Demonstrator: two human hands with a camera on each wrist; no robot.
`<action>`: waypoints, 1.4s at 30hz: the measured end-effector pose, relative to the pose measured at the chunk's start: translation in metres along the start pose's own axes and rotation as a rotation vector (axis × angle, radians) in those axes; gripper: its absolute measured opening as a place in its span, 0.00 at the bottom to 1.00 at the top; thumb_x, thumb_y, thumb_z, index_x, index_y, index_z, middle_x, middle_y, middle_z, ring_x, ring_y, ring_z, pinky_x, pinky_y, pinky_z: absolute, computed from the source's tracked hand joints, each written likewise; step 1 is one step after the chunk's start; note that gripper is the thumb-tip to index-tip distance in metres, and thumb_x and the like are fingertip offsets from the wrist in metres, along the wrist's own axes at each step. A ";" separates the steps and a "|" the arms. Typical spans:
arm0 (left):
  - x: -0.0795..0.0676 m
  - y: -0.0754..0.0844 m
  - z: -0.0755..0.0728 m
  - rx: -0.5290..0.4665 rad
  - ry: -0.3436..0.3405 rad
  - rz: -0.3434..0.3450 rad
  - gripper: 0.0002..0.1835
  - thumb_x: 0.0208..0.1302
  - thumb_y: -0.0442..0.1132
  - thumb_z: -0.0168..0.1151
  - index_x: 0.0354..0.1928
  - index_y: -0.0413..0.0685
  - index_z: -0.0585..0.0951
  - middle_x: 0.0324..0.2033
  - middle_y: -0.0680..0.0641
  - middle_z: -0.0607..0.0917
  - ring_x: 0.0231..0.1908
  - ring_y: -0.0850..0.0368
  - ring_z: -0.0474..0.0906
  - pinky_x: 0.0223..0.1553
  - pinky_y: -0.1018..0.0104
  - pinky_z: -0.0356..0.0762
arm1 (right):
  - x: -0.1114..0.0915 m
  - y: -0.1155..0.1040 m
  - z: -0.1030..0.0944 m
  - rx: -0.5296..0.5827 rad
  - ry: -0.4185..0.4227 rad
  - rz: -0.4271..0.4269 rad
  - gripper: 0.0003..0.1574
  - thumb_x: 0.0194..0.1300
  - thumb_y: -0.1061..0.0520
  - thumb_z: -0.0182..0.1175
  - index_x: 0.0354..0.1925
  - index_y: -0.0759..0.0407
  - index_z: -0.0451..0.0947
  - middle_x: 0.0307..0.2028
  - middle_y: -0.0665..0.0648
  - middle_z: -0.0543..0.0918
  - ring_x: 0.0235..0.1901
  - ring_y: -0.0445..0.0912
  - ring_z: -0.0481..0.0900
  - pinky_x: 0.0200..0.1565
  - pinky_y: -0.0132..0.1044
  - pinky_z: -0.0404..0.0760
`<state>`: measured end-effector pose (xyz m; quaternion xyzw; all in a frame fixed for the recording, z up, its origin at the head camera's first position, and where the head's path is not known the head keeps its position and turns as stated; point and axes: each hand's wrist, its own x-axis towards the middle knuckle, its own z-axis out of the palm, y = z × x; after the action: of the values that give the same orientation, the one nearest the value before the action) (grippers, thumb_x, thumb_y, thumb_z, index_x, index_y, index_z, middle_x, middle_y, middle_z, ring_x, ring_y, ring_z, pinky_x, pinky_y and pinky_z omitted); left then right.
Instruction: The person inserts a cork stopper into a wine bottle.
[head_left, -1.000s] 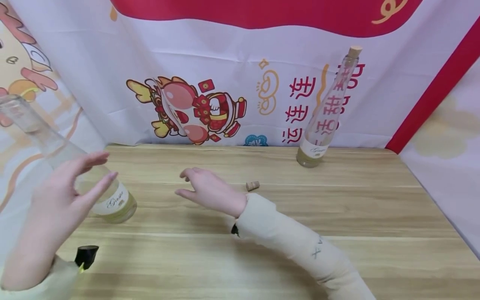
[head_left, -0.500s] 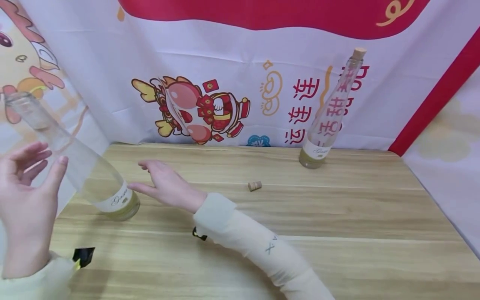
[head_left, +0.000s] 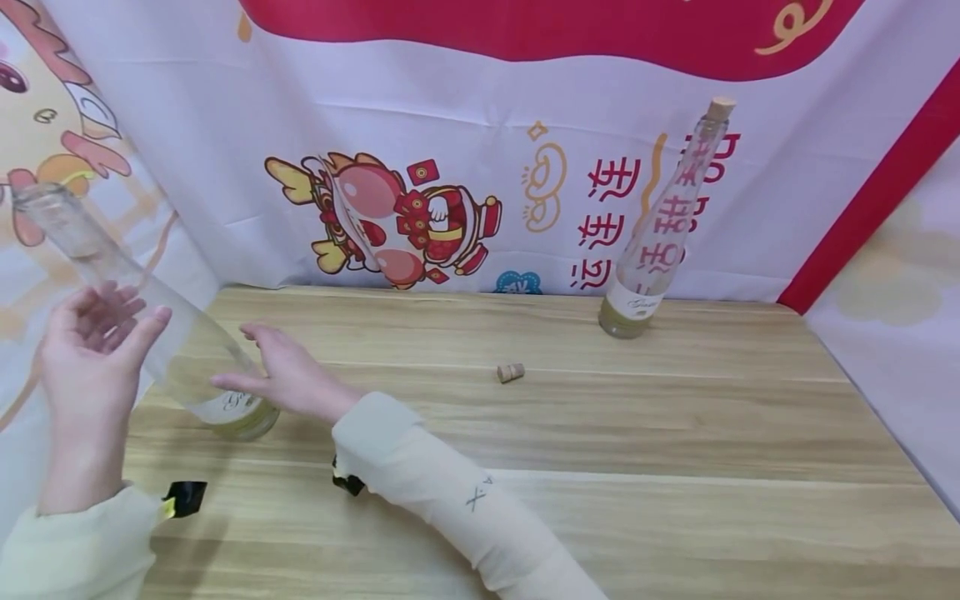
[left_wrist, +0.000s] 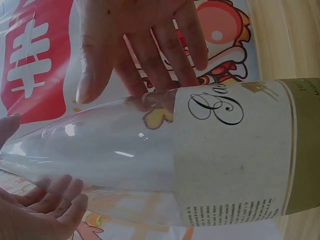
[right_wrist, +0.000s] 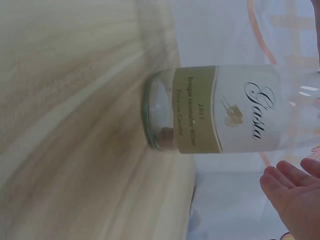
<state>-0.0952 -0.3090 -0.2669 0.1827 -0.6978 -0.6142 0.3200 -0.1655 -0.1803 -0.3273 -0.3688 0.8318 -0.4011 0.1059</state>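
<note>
A tall clear glass bottle [head_left: 197, 342] with a white and olive label stands upright on the left of the wooden table. Its mouth is uncorked. My left hand [head_left: 93, 354] is beside the upper body of this bottle, thumb and fingers spread apart around the narrowing glass in the left wrist view, not gripping it. From the other side my right hand [head_left: 292, 375] reaches across, overlapping the label in the head view. Its thumb and fingers [right_wrist: 285, 177] are apart beside the bottle. A small brownish shape shows through the glass near the base in the right wrist view.
A loose cork [head_left: 511, 372] lies on the table [head_left: 600, 517] near the middle. A second, matching bottle [head_left: 637, 287] with a cork [head_left: 722, 108] in its mouth stands at the back right. A printed cloth [head_left: 465, 100] hangs behind the table.
My right hand has moved left across the table to the left bottle. My left hand shifted left, then back right towards the glass. The bottles and loose cork stay put.
</note>
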 end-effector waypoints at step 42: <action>-0.081 0.016 0.054 -0.236 -0.589 0.172 0.21 0.57 0.23 0.57 0.54 0.38 0.73 0.46 0.50 0.80 0.46 0.60 0.75 0.47 0.79 0.72 | -0.096 0.027 -0.068 0.134 -0.133 -0.181 0.57 0.47 0.50 0.70 0.66 0.55 0.46 0.65 0.56 0.61 0.62 0.39 0.60 0.62 0.31 0.60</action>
<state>-0.0699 -0.2133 -0.2713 -0.1006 -0.6972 -0.6881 0.1740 -0.1442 -0.0623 -0.3141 -0.4602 0.7577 -0.4383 0.1484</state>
